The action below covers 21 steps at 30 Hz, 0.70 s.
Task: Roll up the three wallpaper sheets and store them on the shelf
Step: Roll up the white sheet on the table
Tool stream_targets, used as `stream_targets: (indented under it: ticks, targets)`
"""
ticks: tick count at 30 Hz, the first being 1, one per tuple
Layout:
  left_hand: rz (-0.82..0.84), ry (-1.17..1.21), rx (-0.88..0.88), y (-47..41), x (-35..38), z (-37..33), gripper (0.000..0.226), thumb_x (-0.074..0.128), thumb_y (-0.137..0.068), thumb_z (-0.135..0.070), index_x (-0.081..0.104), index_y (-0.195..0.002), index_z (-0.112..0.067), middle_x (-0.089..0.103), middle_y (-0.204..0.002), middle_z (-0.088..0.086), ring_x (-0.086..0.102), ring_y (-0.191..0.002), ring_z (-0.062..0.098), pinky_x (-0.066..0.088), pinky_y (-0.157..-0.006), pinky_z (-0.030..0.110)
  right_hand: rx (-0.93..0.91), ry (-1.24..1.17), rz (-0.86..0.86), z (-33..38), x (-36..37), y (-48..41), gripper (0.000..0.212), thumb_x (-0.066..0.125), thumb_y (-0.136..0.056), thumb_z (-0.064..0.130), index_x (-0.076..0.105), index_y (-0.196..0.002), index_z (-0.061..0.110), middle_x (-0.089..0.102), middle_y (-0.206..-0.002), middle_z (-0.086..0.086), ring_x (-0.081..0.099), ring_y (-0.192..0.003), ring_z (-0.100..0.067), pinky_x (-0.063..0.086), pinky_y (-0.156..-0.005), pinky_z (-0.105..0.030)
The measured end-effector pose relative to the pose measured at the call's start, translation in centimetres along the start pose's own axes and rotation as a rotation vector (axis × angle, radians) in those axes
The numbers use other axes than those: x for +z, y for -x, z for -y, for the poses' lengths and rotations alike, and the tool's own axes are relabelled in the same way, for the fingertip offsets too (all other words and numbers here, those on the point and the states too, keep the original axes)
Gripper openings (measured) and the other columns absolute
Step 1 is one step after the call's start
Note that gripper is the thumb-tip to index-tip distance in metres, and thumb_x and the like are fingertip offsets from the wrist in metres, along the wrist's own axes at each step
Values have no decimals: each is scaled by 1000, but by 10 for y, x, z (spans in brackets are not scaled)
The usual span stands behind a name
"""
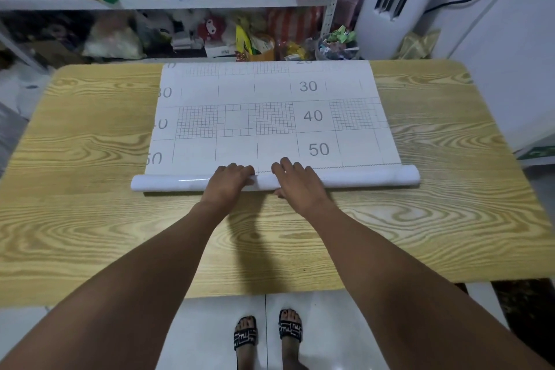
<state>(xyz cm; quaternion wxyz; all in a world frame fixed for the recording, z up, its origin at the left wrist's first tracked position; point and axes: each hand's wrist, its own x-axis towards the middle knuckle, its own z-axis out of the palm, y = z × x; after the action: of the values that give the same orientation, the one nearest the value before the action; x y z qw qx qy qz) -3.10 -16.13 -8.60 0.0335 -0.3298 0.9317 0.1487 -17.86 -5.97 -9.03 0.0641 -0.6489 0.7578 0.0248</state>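
A person rolls a wallpaper sheet [270, 117], grid-printed backing up, across a wood-grain table [90, 219] in front of a crowded shelf [150, 3]. The left hand [228, 182] bends its fingers [240, 171] over the rolled near end [360, 179]. The right hand [295, 183] lays its fingers [288, 168] almost flat across the top, thumb against the near side. Both hands sit close together at the middle, and most of the sheet lies unrolled beyond them. The right end of the tube looks slightly fatter than the left, so the roll may be coning. Even pressure, hands moved further apart and both side edges kept in line should hold it tight and straight.
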Motion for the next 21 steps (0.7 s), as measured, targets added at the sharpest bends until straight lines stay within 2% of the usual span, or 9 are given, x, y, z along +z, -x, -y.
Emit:
stream_targets:
  ticks: [4, 8, 10, 12, 15, 18, 21]
  targets:
    - [-36, -30, 53, 2, 3, 1, 20, 41, -98, -13, 59, -108, -10, 62, -99, 8, 52, -100, 28, 31, -88, 31, -3, -28, 4, 0, 1, 1, 29, 54, -95, 25, 46, -119, 10, 48, -117, -7, 55, -90, -28, 32, -66, -37]
    - [-97, -87, 147, 4, 5, 3, 21, 62, -85, -7, 67, -105, -7, 60, -94, 15, 59, -89, 37, 45, -72, 40, 19, -64, 43, 0, 4, 0, 25, 54, -95, 20, 47, -118, 13, 49, -117, -4, 55, -96, -27, 33, -69, -36]
    - [-29, -93, 120, 4, 4, 2, 35, 63, -86, -12, 61, -121, -9, 56, -106, 16, 53, -101, 36, 42, -81, 40, 17, -95, 59, -1, 3, -1, 25, 54, -94, 17, 48, -118, 14, 51, -116, -4, 54, -101, -27, 36, -74, -37]
    - [20, -94, 110, 3, 5, 2, 42, 62, -87, -14, 56, -128, -9, 54, -109, 16, 50, -105, 35, 40, -84, 39, -11, -102, 45, -2, 3, -3, 26, 55, -93, 16, 50, -118, 14, 55, -115, -3, 51, -106, -26, 37, -81, -36]
    - [19, -82, 92, -1, 7, 3, 41, 61, -86, -6, 56, -126, -8, 55, -107, 15, 51, -104, 36, 41, -83, 39, -53, -102, 29, -4, 4, -6, 25, 55, -93, 17, 53, -118, 14, 58, -114, -3, 47, -110, -24, 35, -89, -35]
    - [63, -86, 54, -7, 7, 2, 37, 52, -92, -12, 49, -129, -11, 53, -116, 9, 45, -111, 29, 35, -90, 34, -61, -106, 27, -7, 6, -9, 23, 49, -96, 17, 53, -118, 15, 58, -114, -2, 45, -112, -24, 33, -92, -34]
    - [61, -104, 32, -10, 6, 2, 35, 53, -91, -15, 45, -126, -12, 56, -114, 5, 46, -109, 26, 33, -89, 31, -80, -108, 9, -11, 7, -11, 23, 47, -98, 21, 55, -118, 14, 56, -115, -3, 43, -113, -24, 34, -91, -34]
